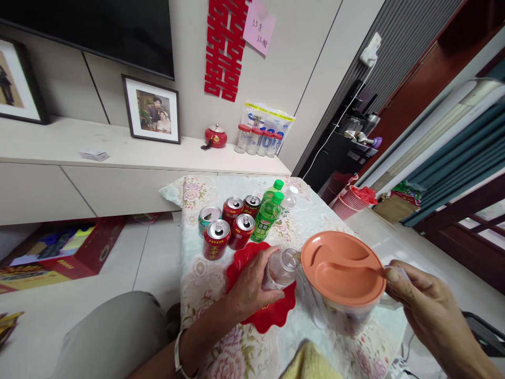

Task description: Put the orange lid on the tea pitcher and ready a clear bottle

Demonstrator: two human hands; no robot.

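Note:
My left hand [252,288] is wrapped around a clear bottle [281,271] with an open mouth, tilted over a scalloped red plate [255,318]. In my right hand [424,295] is the handle of a clear pitcher [347,318] with an orange lid [342,267]. The pitcher's spout side meets the bottle's mouth; whether liquid flows between them I cannot tell. Dark contents show low in the pitcher. Just beyond the plate stand several opened drink cans [216,240] and two green bottles [267,217] with green caps. Behind them is a clear bottle with a white cap [291,197].
A flowered tablecloth [231,350] covers the table, with a yellow cloth [310,363] at the near edge. On the white cabinet [189,160] behind stand several red-lidded jars [255,141], a red pot [215,137] and a framed photo [152,109]. A pink basket [349,202] sits right.

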